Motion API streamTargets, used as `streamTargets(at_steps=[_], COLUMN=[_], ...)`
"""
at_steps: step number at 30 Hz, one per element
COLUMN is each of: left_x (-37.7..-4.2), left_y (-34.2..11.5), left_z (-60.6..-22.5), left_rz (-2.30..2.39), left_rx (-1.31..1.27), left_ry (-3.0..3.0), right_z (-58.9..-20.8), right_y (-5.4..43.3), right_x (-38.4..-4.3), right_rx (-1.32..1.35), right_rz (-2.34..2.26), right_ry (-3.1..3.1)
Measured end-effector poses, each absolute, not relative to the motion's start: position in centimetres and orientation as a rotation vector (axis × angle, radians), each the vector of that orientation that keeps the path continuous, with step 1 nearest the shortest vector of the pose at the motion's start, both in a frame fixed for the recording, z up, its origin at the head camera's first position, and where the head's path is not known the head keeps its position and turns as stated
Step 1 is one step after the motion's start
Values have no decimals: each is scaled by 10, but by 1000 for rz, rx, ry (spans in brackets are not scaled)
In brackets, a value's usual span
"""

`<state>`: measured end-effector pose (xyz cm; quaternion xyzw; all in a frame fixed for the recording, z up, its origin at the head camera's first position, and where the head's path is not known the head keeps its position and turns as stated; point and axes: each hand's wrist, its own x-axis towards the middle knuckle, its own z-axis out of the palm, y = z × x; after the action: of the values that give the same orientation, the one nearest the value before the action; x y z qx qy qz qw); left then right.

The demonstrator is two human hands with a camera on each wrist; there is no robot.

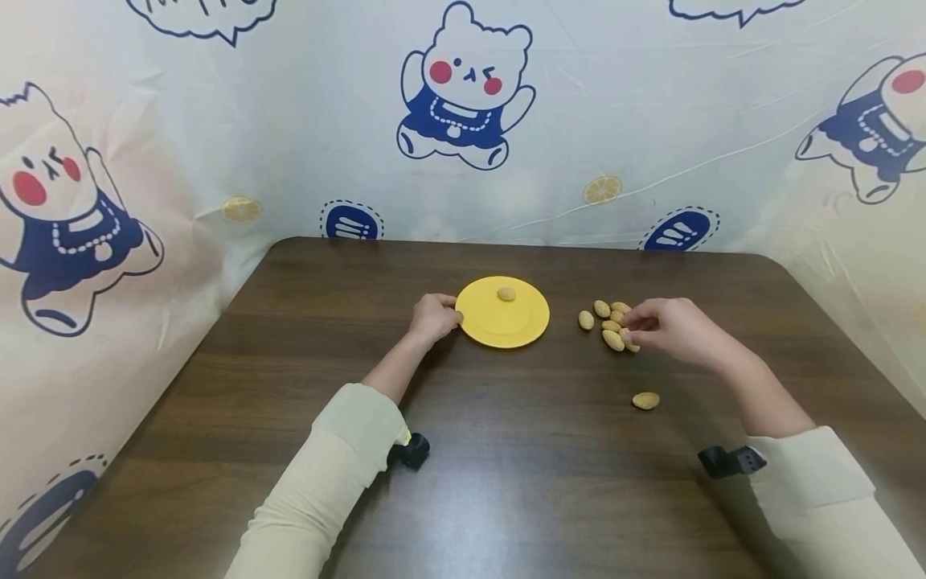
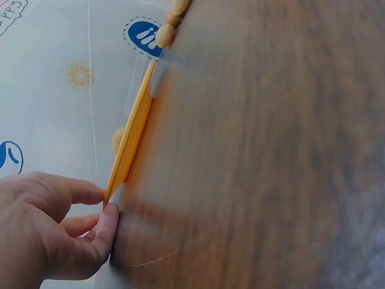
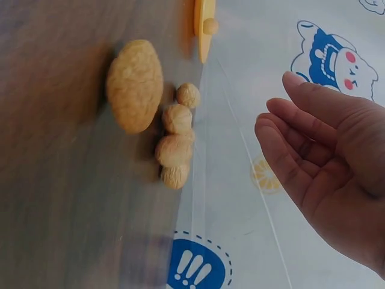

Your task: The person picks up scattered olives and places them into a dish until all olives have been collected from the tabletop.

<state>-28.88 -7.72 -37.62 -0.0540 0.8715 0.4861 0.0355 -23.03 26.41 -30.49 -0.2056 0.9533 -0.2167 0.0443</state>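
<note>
My left hand [image 1: 434,318] pinches the left rim of a yellow plate [image 1: 502,324] between thumb and fingers. In the left wrist view the thumb [image 2: 109,226] lies against the plate's underside edge. One tan, rough-shelled nut [image 1: 506,294] rests on the plate toward its far side. My right hand [image 1: 674,326] hovers over a loose cluster of similar nuts [image 1: 612,341] right of the plate. Its fingers are relaxed and slightly bent, with a gap between thumb and fingertips and nothing seen in it in the right wrist view.
A single nut [image 1: 645,400] lies apart, nearer to me than the cluster. The brown wooden table [image 1: 506,498] ends at a patterned pale curtain [image 1: 311,121] behind and at the sides. A small black camera sits at each wrist.
</note>
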Motion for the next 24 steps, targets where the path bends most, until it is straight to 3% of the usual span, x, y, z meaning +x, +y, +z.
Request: streamTargets(at_steps=[24], left_x=[-291], left_y=[-79], left_z=[-375], left_rz=[1459], left_rx=[-171], left_ry=[2666], right_z=[-328], right_y=[286], right_x=[-204], right_rx=[-684], right_rz=[-552], right_ry=[2636])
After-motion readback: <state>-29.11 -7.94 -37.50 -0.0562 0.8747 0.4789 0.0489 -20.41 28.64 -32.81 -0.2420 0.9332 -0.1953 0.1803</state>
